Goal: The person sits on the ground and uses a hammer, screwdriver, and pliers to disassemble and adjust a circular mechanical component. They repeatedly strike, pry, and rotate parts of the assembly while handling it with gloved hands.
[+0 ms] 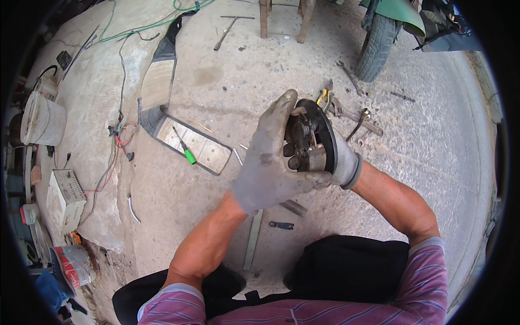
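Observation:
Between my two gloved hands is a round black machine part, with a dark metal mechanism (309, 142) inside its rim. My left hand (266, 162), in a soiled grey glove, grips its near left side, with the thumb and fingers spread around it. Behind the rim, on the right, my right hand (345, 162) supports the part; its fingers are mostly hidden by the disc. The part is tilted, its open face turned left. On the ground beyond my right hand lie yellow-handled pliers (325, 97), an adjustable wrench (357, 116) and a hammer-like tool (364, 122).
A green-handled screwdriver (187, 150) rests on a long floor mat (208, 157) to the left. Further left stand a metal box (66, 199) with cables and buckets (43, 116). A wheel (376, 49) and wooden stool legs (306, 19) are ahead. A flat bar (253, 241) lies near my knees.

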The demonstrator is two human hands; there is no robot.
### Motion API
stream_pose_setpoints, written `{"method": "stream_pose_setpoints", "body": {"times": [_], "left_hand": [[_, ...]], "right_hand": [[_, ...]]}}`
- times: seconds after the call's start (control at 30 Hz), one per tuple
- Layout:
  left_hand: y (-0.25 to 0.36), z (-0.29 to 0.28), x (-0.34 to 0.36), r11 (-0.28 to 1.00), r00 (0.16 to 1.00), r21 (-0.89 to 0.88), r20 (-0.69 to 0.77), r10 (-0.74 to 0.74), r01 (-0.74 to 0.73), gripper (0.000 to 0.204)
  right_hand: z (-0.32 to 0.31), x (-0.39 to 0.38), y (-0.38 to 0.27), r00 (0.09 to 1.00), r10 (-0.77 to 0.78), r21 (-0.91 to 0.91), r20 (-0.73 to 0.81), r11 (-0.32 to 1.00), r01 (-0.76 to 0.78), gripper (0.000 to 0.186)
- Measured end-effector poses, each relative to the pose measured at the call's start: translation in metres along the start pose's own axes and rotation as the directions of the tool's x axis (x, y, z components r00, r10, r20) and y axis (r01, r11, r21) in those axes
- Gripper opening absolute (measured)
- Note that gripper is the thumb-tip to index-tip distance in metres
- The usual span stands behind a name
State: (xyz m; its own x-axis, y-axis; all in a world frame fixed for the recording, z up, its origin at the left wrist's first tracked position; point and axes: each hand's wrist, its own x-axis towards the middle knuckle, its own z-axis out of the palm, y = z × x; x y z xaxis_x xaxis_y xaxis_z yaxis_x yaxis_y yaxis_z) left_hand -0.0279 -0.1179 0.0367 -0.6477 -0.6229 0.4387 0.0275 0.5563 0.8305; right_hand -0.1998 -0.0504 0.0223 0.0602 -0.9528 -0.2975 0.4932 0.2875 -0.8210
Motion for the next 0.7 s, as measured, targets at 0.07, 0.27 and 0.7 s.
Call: {"method": "stream_pose_setpoints", "body": {"times": [0.07, 0.27, 0.7], "left_hand": [[0.001, 0.001, -0.001, 0.998, 0.999, -0.052, -0.001, -0.044, 0.043, 0.122], [-0.010, -0.005, -0.004, 0.998, 0.999, -0.063, -0.046, 0.012, -0.015, 0.121], [-0.004, 0.021, 0.001, 0.972, 0.941, 0.163, -0.268, 0.208, -0.168, 0.109]], "right_hand": [[0.011, -0.003, -0.005, 0.999, -0.012, -0.064, -0.050, 0.998, 0.009, 0.055], [0.014, -0.001, -0.014, 0.999, -0.023, 0.138, 0.026, 0.990, 0.019, 0.087], [0.031, -0.021, -0.031, 0.975, -0.220, -0.284, 0.016, 0.934, 0.216, 0.089]]}}
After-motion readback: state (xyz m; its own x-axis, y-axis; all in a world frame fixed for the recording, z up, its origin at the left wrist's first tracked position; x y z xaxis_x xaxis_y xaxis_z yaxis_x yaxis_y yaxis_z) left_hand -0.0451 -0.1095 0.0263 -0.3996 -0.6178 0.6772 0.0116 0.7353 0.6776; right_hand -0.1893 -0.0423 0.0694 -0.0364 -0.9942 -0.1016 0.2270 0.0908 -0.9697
